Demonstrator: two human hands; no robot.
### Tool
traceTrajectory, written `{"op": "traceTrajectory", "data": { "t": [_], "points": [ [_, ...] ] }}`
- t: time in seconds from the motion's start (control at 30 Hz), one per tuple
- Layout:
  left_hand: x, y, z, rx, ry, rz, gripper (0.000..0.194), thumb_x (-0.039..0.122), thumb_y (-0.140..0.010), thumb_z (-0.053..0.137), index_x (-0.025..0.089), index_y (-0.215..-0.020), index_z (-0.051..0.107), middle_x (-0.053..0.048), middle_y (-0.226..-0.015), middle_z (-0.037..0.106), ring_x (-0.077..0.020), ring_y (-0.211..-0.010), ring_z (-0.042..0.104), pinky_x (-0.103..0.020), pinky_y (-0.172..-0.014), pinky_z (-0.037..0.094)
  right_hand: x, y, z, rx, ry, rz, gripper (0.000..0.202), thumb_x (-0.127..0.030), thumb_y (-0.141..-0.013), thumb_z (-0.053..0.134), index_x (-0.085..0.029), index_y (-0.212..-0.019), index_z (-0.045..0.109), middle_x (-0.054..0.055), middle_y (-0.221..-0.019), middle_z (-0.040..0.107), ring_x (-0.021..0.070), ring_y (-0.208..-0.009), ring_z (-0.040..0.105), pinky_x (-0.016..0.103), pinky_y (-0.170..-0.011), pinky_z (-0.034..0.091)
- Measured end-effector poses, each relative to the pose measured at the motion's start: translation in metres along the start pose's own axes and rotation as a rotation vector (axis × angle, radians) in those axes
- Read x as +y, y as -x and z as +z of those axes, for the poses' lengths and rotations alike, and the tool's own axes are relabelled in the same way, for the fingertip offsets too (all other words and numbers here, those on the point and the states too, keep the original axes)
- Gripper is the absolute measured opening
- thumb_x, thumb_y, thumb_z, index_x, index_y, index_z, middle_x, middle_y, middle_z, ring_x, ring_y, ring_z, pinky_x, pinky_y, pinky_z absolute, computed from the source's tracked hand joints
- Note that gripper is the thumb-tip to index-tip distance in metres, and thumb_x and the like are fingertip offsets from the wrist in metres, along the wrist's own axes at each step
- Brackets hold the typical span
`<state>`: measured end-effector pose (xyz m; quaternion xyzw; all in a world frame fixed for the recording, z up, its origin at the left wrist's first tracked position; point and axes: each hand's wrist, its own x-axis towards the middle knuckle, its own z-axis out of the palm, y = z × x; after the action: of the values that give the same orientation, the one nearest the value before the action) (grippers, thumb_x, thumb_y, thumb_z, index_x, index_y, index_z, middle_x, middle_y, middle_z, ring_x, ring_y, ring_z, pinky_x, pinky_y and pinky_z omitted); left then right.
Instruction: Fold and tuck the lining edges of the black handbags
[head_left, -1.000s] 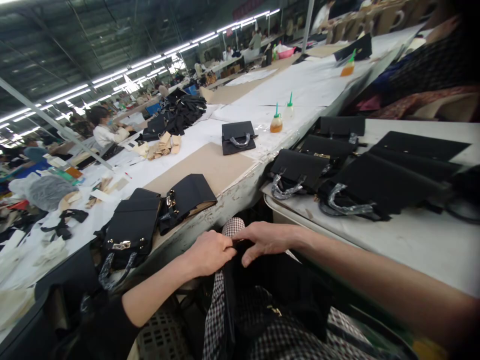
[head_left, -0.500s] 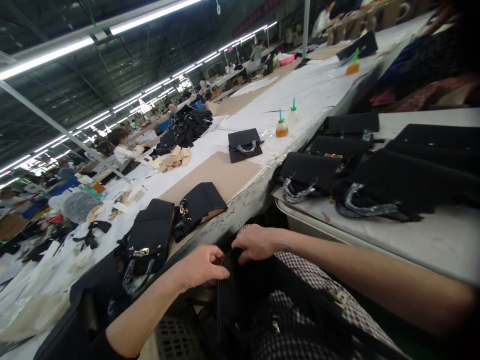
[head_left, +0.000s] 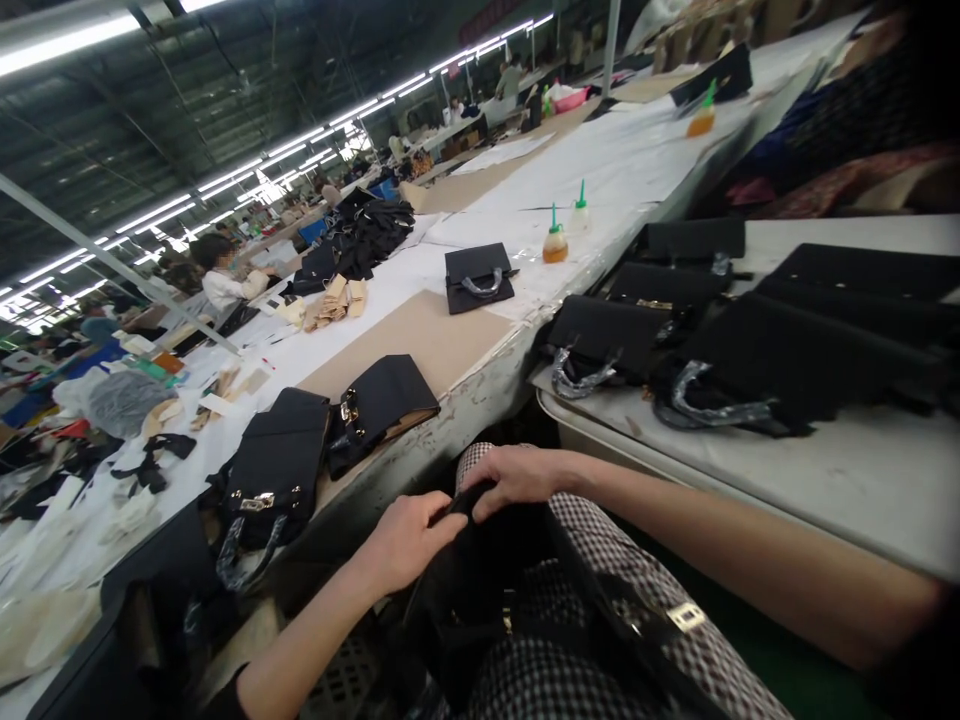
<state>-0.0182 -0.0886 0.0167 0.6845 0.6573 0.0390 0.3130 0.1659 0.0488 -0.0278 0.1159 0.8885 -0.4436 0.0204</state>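
A black handbag (head_left: 540,590) lies across my lap on checked cloth, with a gold-coloured clasp plate (head_left: 685,617) showing on its right part. My left hand (head_left: 411,535) pinches the bag's upper edge between thumb and fingers. Close beside it, my right hand (head_left: 514,478) grips the same edge, fingers curled over it. The bag's inside is dark and its lower part runs out of view. On the bench just ahead lie two black bags with gold hardware, a nearer one (head_left: 281,450) with a plastic-wrapped handle and another (head_left: 390,400) to its right.
The long white bench (head_left: 600,160) carries a small black bag (head_left: 480,275), green-tipped glue bottles (head_left: 555,243) and tan pieces (head_left: 334,303). At right, a side table (head_left: 877,480) holds several black bags (head_left: 611,335). A person (head_left: 225,280) sits across the bench.
My left hand has moved right, closer to my right hand, along the bag's edge. The bag has tilted and its clasp plate now shows clearly. The camera view has shifted slightly.
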Motion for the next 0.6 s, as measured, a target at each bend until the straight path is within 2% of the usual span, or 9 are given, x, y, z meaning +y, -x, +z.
{"op": "traceTrajectory", "data": {
  "t": [0.1,0.2,0.27,0.43,0.6],
  "points": [
    [0.008,-0.006,0.0,0.006,-0.222,0.008,0.034,0.035,-0.1,0.04,0.017,-0.081,0.061,-0.001,-0.071,0.062,-0.016,-0.065,0.055,-0.025,-0.057,0.029,-0.004,-0.004,0.002,0.062,0.138,-0.034,0.021,-0.039,-0.089,0.067,-0.024,-0.101,0.074,-0.001,-0.08,0.069,0.0188,-0.078,0.063,0.025,-0.065,0.037],
    [0.012,-0.01,0.0,-0.028,-0.266,0.032,0.031,0.033,-0.101,0.038,0.018,-0.086,0.062,-0.004,-0.075,0.063,-0.0185,-0.067,0.057,-0.027,-0.058,0.028,-0.006,-0.004,0.003,0.052,0.172,-0.083,0.016,-0.035,-0.092,0.065,-0.027,-0.101,0.074,-0.002,-0.079,0.07,0.0184,-0.079,0.064,0.025,-0.065,0.037],
    [0.012,-0.009,-0.002,-0.079,-0.274,0.087,0.033,0.036,-0.102,0.04,0.018,-0.083,0.061,-0.004,-0.076,0.062,-0.0186,-0.069,0.057,-0.028,-0.061,0.03,-0.007,-0.002,0.004,-0.001,0.133,-0.13,0.015,-0.032,-0.092,0.064,-0.027,-0.101,0.075,-0.003,-0.078,0.07,0.0169,-0.077,0.063,0.023,-0.065,0.037],
    [0.005,0.013,-0.004,-0.198,-0.184,0.204,0.034,0.039,-0.101,0.045,0.019,-0.073,0.051,0.002,-0.067,0.05,-0.013,-0.062,0.044,-0.025,-0.06,0.027,-0.007,0.005,0.001,-0.216,-0.133,-0.177,0.016,-0.029,-0.088,0.067,-0.023,-0.099,0.077,-0.006,-0.075,0.068,0.0127,-0.07,0.058,0.019,-0.064,0.038],
    [-0.009,0.048,0.007,-0.161,-0.099,0.082,0.035,0.035,-0.101,0.046,0.018,-0.071,0.043,0.004,-0.068,0.045,-0.0116,-0.063,0.041,-0.025,-0.06,0.024,0.006,0.005,0.002,-0.322,-0.432,-0.176,0.023,-0.032,-0.089,0.063,-0.018,-0.1,0.076,-0.002,-0.086,0.071,0.0144,-0.079,0.061,0.02,-0.072,0.044]
  ]
}}
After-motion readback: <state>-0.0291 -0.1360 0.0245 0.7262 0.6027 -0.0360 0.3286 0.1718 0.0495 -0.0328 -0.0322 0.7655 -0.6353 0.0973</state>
